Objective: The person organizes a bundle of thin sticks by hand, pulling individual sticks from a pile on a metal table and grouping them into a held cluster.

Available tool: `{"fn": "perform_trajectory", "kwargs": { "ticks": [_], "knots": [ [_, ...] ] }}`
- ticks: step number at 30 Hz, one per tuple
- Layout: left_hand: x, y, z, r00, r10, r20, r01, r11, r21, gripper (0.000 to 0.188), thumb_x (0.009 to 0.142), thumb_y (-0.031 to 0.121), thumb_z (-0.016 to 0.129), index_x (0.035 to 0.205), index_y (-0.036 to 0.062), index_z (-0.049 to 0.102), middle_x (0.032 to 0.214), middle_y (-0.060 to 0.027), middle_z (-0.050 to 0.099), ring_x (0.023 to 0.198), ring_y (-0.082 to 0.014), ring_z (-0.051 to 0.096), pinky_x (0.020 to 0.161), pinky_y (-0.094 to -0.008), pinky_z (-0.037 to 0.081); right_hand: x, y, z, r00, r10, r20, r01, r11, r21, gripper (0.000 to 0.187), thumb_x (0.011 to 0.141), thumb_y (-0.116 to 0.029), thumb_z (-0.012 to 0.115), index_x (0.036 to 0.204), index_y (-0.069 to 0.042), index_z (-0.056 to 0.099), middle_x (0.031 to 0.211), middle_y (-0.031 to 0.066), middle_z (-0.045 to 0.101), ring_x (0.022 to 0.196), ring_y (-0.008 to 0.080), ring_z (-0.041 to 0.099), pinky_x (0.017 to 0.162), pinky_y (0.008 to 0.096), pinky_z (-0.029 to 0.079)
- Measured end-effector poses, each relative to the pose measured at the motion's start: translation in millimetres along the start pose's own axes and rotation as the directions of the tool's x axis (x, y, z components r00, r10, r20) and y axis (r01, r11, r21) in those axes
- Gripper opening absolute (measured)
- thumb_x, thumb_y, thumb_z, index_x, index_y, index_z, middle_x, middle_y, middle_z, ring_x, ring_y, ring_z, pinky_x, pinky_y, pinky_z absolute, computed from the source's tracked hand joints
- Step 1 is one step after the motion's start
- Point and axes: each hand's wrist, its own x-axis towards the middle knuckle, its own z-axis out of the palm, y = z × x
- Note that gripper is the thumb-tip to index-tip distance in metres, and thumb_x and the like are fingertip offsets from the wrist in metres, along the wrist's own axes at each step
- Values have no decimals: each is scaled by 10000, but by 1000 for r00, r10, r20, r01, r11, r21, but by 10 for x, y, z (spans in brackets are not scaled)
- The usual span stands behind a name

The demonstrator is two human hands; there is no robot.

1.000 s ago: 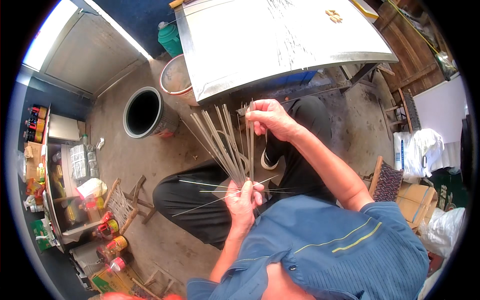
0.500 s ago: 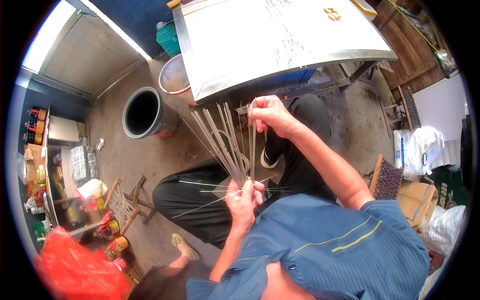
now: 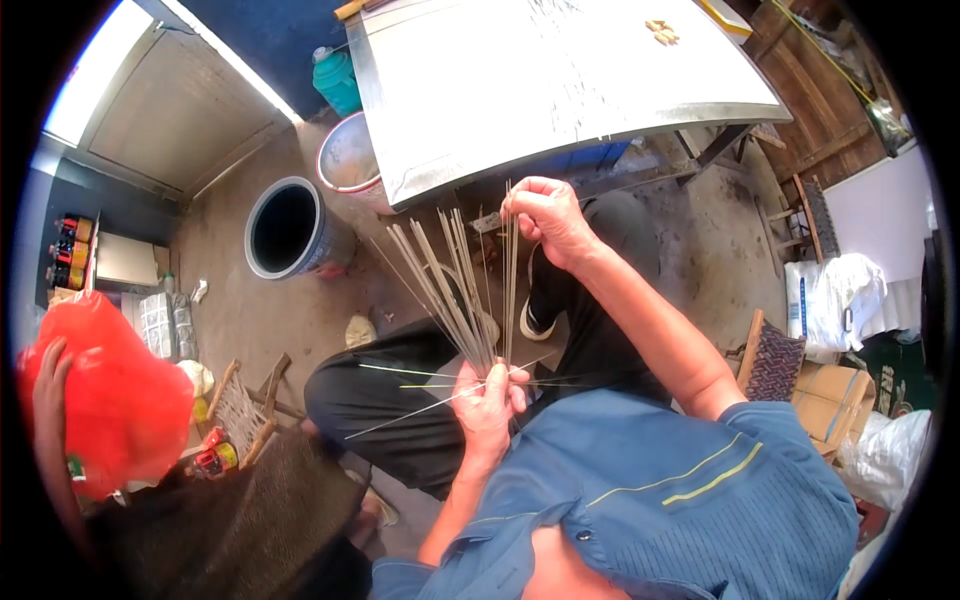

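Observation:
A fanned bundle of thin greyish strips point(image 3: 440, 285) stands up from my left hand point(image 3: 484, 395), whose fingers and thumb close round its lower end. A few loose pale strips point(image 3: 405, 367) cross that grip sideways, jutting out over my dark trouser leg. Above and to the right, my right hand point(image 3: 545, 220) pinches the upper ends of several strips point(image 3: 511, 275) at the bundle's right side. Those strips run down to my left hand and stand slightly apart from the others. The exact number of strips between my right fingertips is too small to make out.
A white-topped table point(image 3: 450, 110) stands ahead, with thin strips and small tan pieces point(image 3: 662, 32) on it. To the left are a dark bin point(image 3: 290, 228), a bucket point(image 3: 350, 150) and a woven stool point(image 3: 240, 405). Another person's hand point(image 3: 48, 400) is beside a red plastic bag point(image 3: 120, 400).
My right hand has risen slightly, drawing its strips a little apart from the bundle. At the left, the other person and the red bag have moved up and further into view.

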Motion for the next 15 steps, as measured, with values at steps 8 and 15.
{"fn": "perform_trajectory", "kwargs": {
  "ticks": [8,15],
  "knots": [
    [-25,-8,-28,1000,9,-30,-10,999,-47,75,943,100,489,1008,69,514,778,-113,626,482,-109,517,404,-194,368,149,-427,-45,986,-158,-61,159,987,7,49,768,-5,593,725,5,614,686,68,619,471,49,448,409,185,314],
    [5,28,-56,998,36,-60,-42,995,-96,81,932,113,513,999,68,516,767,-116,623,483,-117,517,412,-198,382,25,-744,-397,900,-299,-318,372,906,200,9,812,-10,556,815,-10,564,780,87,587,605,104,518,506,240,404]
  ]
}}
